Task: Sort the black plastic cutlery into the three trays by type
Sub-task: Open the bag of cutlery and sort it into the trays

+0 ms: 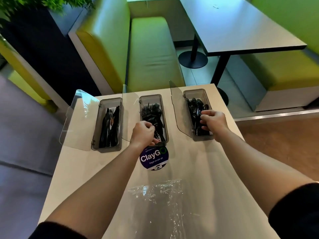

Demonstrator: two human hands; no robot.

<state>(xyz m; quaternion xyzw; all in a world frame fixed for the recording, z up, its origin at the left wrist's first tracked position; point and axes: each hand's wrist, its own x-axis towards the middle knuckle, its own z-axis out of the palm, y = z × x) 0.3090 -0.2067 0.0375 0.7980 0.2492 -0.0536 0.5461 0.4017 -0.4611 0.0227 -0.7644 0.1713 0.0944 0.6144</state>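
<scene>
Three smoky clear trays stand in a row on the pale counter, lids swung open to their left. The left tray (119, 121) holds black knives (109, 128). The middle tray (165, 121) holds black forks (151, 112), tines pointing away. The right tray (206, 95) holds black spoons (196, 107). My left hand (142, 133) reaches into the near end of the middle tray, fingers curled on fork handles. My right hand (213, 120) is inside the right tray, fingers curled around spoon handles.
A crumpled clear plastic bag (158, 202) lies on the counter near me. A round dark "ClayGo" sticker (153, 158) sits in front of the middle tray. Beyond the counter are green booth seats (151, 52) and a dark table (241, 26).
</scene>
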